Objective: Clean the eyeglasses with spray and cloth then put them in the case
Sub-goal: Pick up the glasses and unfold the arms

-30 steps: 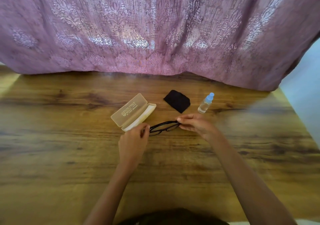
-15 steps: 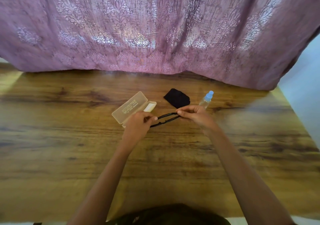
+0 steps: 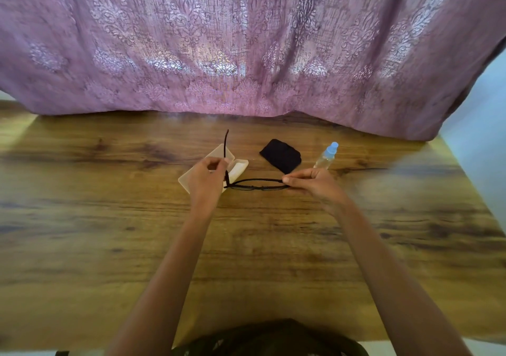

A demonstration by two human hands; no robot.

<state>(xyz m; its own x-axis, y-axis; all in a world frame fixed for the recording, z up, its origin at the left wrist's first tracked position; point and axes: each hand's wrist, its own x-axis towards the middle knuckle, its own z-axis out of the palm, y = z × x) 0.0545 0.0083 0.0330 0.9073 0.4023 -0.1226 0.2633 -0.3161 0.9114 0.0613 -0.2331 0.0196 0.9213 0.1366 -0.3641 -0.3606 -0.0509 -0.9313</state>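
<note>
View: head camera, looking forward and down at the hands.
Left hand (image 3: 206, 176): fingers curled in a pinching grip on one temple arm of the thin black-framed eyeglasses (image 3: 257, 184), close to the hinge.
Temple arm: swung out from the frame and pointing away from the person towards the curtain, crossing over the case.
Right hand (image 3: 315, 183): thumb and fingertips closed in a grip on the opposite end of the frame; the other fingers are bent alongside.
Eyeglasses position: stretched level between the two hands, frame front running left to right, over the brown wood-grain table (image 3: 246, 246); I cannot tell whether they touch it.
Beige plastic eyeglass case (image 3: 239, 167): lying open on the table, partly hidden behind the left hand, just beyond the left end of the frame.
Black folded cleaning cloth (image 3: 280, 155): flat on the table beyond the middle of the frame, between the case and the bottle, apart from both.
Small clear spray bottle with a light blue cap (image 3: 325, 157): just beyond the right hand, cap end farthest from the person; no hand touches it.
Pink-purple patterned curtain (image 3: 246, 40): hangs along the far edge of the table.
</note>
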